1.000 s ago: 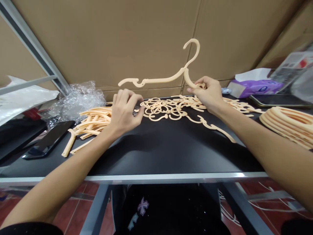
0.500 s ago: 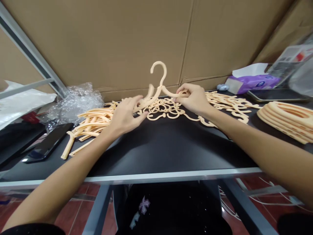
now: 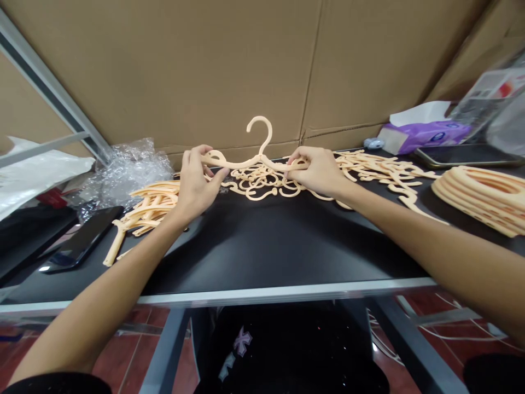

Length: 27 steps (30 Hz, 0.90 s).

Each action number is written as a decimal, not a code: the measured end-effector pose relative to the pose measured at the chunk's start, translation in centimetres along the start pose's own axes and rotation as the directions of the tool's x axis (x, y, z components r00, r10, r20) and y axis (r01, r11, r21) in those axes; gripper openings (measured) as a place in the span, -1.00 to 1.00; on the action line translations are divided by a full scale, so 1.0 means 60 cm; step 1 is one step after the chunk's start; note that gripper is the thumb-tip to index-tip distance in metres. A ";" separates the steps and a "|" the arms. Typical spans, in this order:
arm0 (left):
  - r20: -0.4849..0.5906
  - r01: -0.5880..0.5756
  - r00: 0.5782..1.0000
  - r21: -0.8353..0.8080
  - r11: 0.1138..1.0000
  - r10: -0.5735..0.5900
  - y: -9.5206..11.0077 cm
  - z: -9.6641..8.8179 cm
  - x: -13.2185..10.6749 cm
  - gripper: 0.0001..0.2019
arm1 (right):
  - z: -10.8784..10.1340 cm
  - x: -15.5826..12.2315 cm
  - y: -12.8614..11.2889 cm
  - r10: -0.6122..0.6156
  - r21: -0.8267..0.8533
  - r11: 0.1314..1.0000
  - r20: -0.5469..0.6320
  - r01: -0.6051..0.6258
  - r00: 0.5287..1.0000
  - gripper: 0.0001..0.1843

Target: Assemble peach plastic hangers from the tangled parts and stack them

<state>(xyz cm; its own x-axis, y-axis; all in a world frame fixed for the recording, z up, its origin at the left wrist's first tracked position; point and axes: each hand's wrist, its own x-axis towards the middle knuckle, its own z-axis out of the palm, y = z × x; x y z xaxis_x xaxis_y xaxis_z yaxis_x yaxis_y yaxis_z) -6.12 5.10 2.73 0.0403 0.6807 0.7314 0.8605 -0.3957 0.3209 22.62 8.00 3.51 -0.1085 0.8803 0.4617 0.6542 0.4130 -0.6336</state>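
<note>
A peach-coloured plastic clothes hanger (image 3: 241, 163) is held upright above the black table, its hook pointing up and its two arms spread wide. My left hand (image 3: 197, 180) grips the end of its left arm between thumb and fingers. The end of the right arm is pinched in my right hand (image 3: 314, 167). Behind and below the hanger lies a heap of loose peach hooks (image 3: 262, 186). Left of my left hand sits a pile of peach hanger arms (image 3: 153, 202), partly covered by that hand.
More peach pieces (image 3: 381, 167) lie on the right, beside a stack of hangers (image 3: 479, 200). At the back right are a purple tissue pack (image 3: 426, 135) and a phone (image 3: 467, 155). Bubble wrap (image 3: 127, 169) and another dark phone (image 3: 82, 241) are on the left. Cardboard (image 3: 205, 71) stands behind.
The hanger's arms have swung apart into a wide spread, and its hook is slightly lower and further left. My left hand has closed on the left arm's end.
</note>
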 end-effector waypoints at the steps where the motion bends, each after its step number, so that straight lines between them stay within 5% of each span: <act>1: 0.008 0.014 1.000 -0.038 0.999 -0.013 -0.003 0.002 0.001 -0.49 | 0.000 -0.001 -0.001 -0.006 -0.014 1.000 0.007 0.006 1.000 -0.80; 8: 0.044 -0.049 0.998 -0.124 0.991 0.055 -0.001 0.011 -0.007 -0.66 | 0.015 -0.002 0.010 -0.190 -0.047 0.979 0.110 0.196 0.976 -0.83; 18: 0.058 -0.296 0.951 -0.100 0.950 0.303 0.008 0.018 -0.015 -0.41 | 0.041 -0.015 0.023 -0.521 -0.116 0.829 0.190 0.546 0.832 -0.70; 27: 0.082 -0.336 0.926 -0.260 0.905 0.367 0.018 0.012 -0.016 -0.49 | 0.044 -0.017 0.018 -0.560 -0.105 0.796 0.243 0.596 0.792 -0.68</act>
<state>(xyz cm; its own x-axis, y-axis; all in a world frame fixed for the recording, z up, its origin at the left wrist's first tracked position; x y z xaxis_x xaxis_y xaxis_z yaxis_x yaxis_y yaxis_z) -4.85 4.45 1.91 0.3953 0.5360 0.7460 0.6334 -0.7472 0.2013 21.46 8.18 0.69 -0.6347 0.5222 0.5695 0.5349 0.8289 -0.1639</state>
